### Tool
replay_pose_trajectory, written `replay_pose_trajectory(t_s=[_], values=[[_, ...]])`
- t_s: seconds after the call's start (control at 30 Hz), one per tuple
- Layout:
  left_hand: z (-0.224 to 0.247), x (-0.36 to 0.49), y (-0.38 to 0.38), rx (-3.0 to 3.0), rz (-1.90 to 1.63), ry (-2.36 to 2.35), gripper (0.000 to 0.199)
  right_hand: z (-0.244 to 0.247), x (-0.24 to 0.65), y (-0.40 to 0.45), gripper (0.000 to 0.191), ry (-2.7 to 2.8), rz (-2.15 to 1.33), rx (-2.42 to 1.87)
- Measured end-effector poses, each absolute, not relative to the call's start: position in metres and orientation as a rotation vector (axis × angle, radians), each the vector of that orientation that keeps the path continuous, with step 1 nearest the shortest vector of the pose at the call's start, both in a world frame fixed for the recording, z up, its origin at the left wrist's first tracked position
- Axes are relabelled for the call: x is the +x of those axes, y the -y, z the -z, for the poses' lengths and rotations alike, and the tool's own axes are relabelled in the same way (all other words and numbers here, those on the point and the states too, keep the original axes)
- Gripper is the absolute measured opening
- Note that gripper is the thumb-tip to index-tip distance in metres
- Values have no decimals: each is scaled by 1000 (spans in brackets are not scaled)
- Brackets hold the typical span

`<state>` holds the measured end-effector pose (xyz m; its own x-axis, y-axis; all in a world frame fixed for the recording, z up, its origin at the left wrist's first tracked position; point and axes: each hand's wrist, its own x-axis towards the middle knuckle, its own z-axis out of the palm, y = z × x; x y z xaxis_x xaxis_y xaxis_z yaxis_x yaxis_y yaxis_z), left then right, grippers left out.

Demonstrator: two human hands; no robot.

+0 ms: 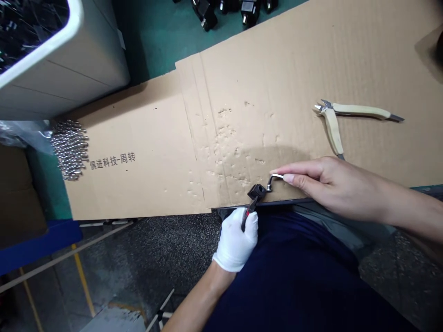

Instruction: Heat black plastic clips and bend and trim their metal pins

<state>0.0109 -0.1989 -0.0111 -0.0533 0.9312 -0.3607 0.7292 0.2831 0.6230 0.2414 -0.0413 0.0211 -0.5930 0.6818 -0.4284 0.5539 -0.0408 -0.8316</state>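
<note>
At 6 o'clock, at the cardboard's near edge: left hand [235, 242] in white glove, fingers [238, 235] clamped on a black handle [246, 220] w/ red trim. Handle runs up toward 1 o'clock into a black block [256, 191]. Silver L-shaped hex key [276, 177] sticks out of block, long axis toward 3 o'clock, aimed at bare right hand [332, 182]. RH thumb + index together, pinching key's far end; RH nearer key, LH nearer block. Block sits right at sheet edge, can't tell if touching.

Surface: corrugated cardboard sheet [263, 78], dented mid-area, Chinese print at 9 o'clock. Flush cutters [346, 115] w/ cream grips at 2 o'clock, well apart from hands. Pile of small steel parts [69, 150] at 9 o'clock end of sheet. White bin [62, 60] at 10. Black parts [221, 11] on green floor [162, 32] at 12. Navy trousers [294, 263] at 5.
</note>
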Motion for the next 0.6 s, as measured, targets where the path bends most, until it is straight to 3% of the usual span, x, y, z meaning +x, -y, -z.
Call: replay_pose_trajectory(t_s=[0.43, 0.6], values=[[10, 11, 199, 1397, -336, -1791, 36, -28, 236, 55, 42, 1749, -2007, -1476], [12, 10, 200, 1249, -397, -1730, 45, -25, 236, 62, 50, 1507, -2177, -1555]])
